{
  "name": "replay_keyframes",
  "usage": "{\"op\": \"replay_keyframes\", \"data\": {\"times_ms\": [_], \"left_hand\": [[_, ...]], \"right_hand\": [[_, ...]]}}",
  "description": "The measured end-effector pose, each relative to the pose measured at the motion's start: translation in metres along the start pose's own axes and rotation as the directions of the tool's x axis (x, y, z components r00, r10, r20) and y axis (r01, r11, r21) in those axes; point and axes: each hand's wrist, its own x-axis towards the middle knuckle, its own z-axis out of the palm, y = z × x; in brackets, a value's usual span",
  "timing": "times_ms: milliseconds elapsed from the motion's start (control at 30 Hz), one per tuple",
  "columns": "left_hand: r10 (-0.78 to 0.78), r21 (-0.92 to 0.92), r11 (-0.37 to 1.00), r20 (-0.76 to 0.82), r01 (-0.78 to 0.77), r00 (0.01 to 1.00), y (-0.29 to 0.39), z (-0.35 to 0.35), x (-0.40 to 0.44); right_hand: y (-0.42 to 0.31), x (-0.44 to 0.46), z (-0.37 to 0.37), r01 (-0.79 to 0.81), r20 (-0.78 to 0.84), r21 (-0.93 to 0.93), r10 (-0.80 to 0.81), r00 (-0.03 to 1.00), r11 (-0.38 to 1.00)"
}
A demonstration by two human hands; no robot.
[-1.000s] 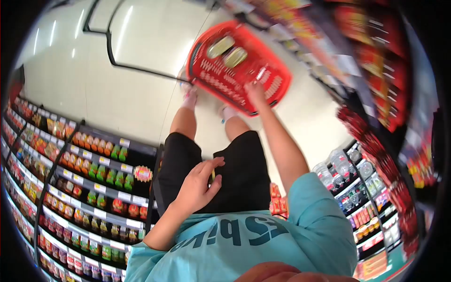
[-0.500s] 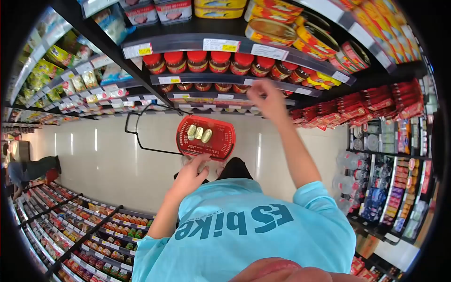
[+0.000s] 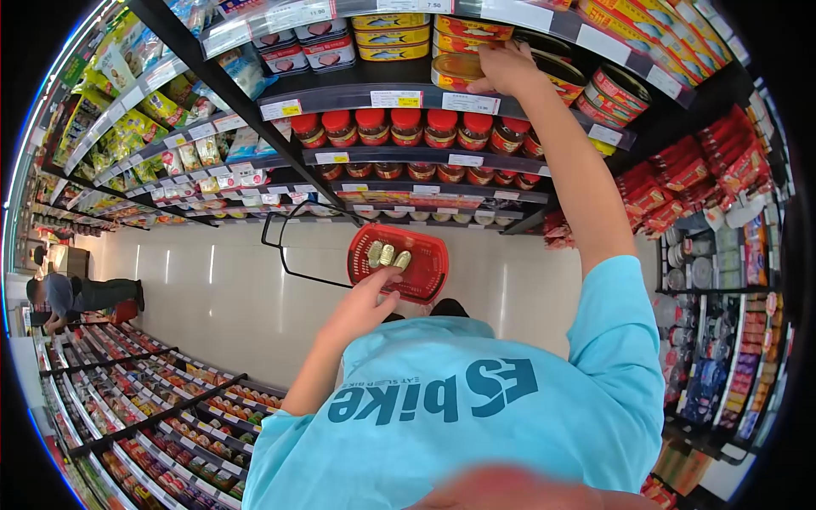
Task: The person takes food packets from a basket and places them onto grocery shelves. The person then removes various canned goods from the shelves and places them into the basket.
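My right hand (image 3: 512,68) is up at a shelf, its fingers and thumb closed round the right end of an oval yellow-and-red tin can (image 3: 455,73). More yellow tins (image 3: 466,28) are stacked just behind that can, and large round tins (image 3: 561,78) stand to the right. Low in front of my body, my left hand (image 3: 370,297) holds nothing and its fingers are apart. Below it in the view, a red shopping basket (image 3: 437,268) with a black handle rests on the floor. Three gold-coloured packages (image 3: 388,255) lie inside the basket.
Under the tins runs a row of red-lidded jars (image 3: 407,126). Red packets (image 3: 680,178) hang on the right, near racks of bottles. Bagged goods (image 3: 161,106) fill shelves at upper left. A person (image 3: 85,293) bends over beside the lower-left shelves (image 3: 170,433).
My right hand has risen from in front of the jars to the oval can and closed on it. The view has shifted, and the basket appears farther right and lower.
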Motion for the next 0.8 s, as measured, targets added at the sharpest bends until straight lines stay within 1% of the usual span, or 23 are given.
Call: {"op": "replay_keyframes", "data": {"times_ms": [67, 133, 200, 267, 333, 367, 433, 467, 533, 567, 633, 667, 733, 767, 800], "left_hand": [[0.012, -0.018, 1.000, -0.013, -0.013, 1.000, -0.002, 0.001, -0.003], [0.029, -0.031, 0.999, -0.024, -0.029, 0.999, 0.001, -0.001, -0.006], [-0.048, -0.031, 0.998, 0.025, 0.049, 0.999, 0.006, -0.004, -0.010], [-0.036, -0.052, 0.998, 0.016, 0.037, 0.999, 0.001, -0.004, -0.012], [-0.026, -0.075, 0.997, 0.010, 0.026, 1.000, -0.007, -0.003, -0.015], [-0.019, -0.091, 0.996, 0.007, 0.020, 1.000, -0.011, -0.003, -0.015], [-0.013, -0.110, 0.994, 0.005, 0.013, 1.000, -0.015, -0.005, -0.017], [-0.010, -0.112, 0.994, 0.009, 0.011, 1.000, -0.017, -0.007, -0.018], [-0.009, -0.120, 0.993, 0.011, 0.010, 1.000, -0.020, -0.011, -0.019], [-0.007, -0.135, 0.991, 0.012, 0.009, 1.000, -0.022, -0.014, -0.019], [-0.008, -0.154, 0.988, 0.016, 0.011, 1.000, -0.027, -0.020, -0.019], [0.000, -0.185, 0.983, 0.011, 0.002, 1.000, -0.031, -0.023, -0.019], [-0.003, -0.228, 0.974, 0.007, 0.004, 1.000, -0.042, -0.031, -0.019], [-0.016, -0.302, 0.953, 0.007, 0.018, 1.000, -0.051, -0.035, -0.017], [-0.036, -0.379, 0.925, 0.003, 0.034, 0.999, -0.060, -0.038, -0.014]], "right_hand": [[0.002, 0.002, 0.010, -0.013, 0.021, -0.034, 0.014, 1.000, 0.999], [0.003, 0.000, 0.012, -0.057, -0.043, 0.068, 0.060, 0.997, 0.996], [-0.001, 0.002, 0.011, -0.070, -0.043, 0.072, 0.073, 0.996, 0.995], [-0.001, 0.003, 0.016, -0.085, -0.038, 0.074, 0.088, 0.995, 0.994], [0.001, 0.004, 0.027, -0.023, -0.142, 0.152, 0.045, 0.989, 0.988], [0.003, 0.004, 0.032, -0.021, -0.140, 0.149, 0.042, 0.989, 0.989], [0.000, -0.001, 0.034, 0.045, -0.262, 0.126, -0.010, 0.965, 0.991], [0.000, -0.002, 0.034, 0.045, -0.261, 0.123, -0.012, 0.965, 0.991], [-0.001, -0.003, 0.034, 0.106, -0.404, 0.060, -0.073, 0.912, 0.993], [-0.003, -0.002, 0.035, 0.108, -0.401, 0.059, -0.076, 0.913, 0.992], [-0.009, -0.003, 0.030, 0.117, -0.555, -0.025, -0.111, 0.825, 0.993], [-0.011, -0.005, 0.028, 0.120, -0.548, -0.026, -0.115, 0.829, 0.992], [-0.023, -0.017, 0.016, 0.159, -0.630, -0.021, -0.136, 0.765, 0.987], [-0.037, -0.030, 0.005, 0.187, -0.613, 0.063, -0.110, 0.782, 0.980], [-0.049, -0.037, 0.002, 0.279, -0.647, 0.143, -0.123, 0.752, 0.950]]}}
